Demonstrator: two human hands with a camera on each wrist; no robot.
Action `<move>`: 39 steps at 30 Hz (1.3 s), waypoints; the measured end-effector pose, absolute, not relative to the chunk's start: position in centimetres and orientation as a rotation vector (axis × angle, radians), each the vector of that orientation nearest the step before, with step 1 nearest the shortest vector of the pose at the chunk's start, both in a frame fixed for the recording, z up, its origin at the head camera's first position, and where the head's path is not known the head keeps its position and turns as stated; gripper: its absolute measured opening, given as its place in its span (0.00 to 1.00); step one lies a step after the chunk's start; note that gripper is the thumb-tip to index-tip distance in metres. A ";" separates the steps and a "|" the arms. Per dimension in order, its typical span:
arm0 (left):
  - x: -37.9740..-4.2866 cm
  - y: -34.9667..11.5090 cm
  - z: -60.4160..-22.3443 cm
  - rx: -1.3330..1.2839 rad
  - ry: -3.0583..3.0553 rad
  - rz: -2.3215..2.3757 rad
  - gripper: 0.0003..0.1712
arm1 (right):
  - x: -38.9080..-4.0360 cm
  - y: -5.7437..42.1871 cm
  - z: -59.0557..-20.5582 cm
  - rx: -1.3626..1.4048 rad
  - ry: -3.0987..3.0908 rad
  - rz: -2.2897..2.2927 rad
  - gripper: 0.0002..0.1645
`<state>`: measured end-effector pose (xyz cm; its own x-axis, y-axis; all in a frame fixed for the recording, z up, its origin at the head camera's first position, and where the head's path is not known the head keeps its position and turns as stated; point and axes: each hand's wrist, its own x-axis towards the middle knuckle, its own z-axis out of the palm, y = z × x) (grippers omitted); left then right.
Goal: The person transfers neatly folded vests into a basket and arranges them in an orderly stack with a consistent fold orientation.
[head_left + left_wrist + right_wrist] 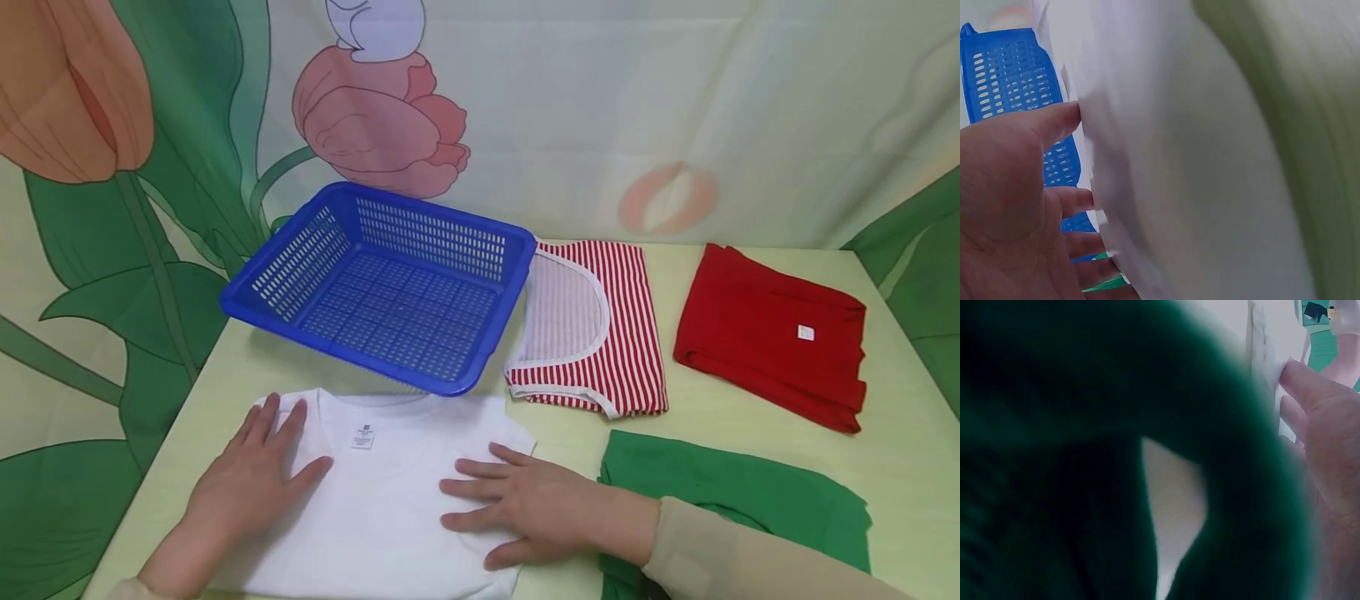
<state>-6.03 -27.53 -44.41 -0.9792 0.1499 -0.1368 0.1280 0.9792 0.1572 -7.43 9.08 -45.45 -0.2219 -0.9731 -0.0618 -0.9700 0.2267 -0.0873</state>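
A folded white T-shirt (pixel 390 508) lies flat at the front of the table, its neckline and printed label facing up. My left hand (pixel 251 475) rests on its left shoulder side with the fingers spread. On the right part of the shirt lies my right hand (pixel 525 504), fingers spread and pointing left. In the left wrist view the fingertips (pixel 1079 203) touch the white cloth. The right wrist view is mostly blocked by blurred dark green cloth (pixel 1054 456); the right hand (pixel 1329 437) shows at its edge, touching white fabric.
Behind the shirt stands a blue plastic basket (pixel 397 312) with nothing in it. A red-and-white striped top (pixel 633 333) lies folded beside it. Farther right is a folded red garment (pixel 765 333). A green garment (pixel 735 475) lies under my right forearm. A floral curtain (pixel 562 125) hangs behind.
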 end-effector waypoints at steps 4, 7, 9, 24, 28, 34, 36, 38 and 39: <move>-5.9 -27.5 -44.5 0.207 2.977 0.223 0.47 | -7.4 9.1 -45.5 -1.897 2.374 -0.053 0.36; -6.0 -27.8 -44.5 0.191 2.946 0.233 0.48 | -7.3 9.1 -45.4 -1.870 2.368 -0.101 0.37; -6.1 -28.1 -44.2 0.169 2.939 0.277 0.48 | -7.4 9.2 -45.1 -1.814 2.363 -0.227 0.38; -6.7 -31.9 -41.1 -0.104 2.852 0.699 0.50 | -9.3 13.7 -42.4 -0.484 1.578 -1.600 0.32; -6.9 -32.2 -40.8 -0.137 2.786 0.645 0.53 | -9.5 14.6 -42.9 -0.342 1.463 -1.669 0.33; -6.9 -32.5 -40.6 -0.177 2.716 0.578 0.56 | -9.5 15.1 -43.3 -0.274 1.364 -1.669 0.33; -6.9 -32.5 -40.6 -0.177 2.710 0.574 0.56 | -9.5 15.2 -43.4 -0.263 1.348 -1.673 0.34; -6.9 -32.4 -40.6 -0.178 2.699 0.584 0.56 | -9.5 15.4 -43.4 -0.251 1.355 -1.671 0.34; -6.9 -32.4 -40.6 -0.176 2.694 0.592 0.56 | -9.5 15.4 -43.5 -0.247 1.366 -1.670 0.34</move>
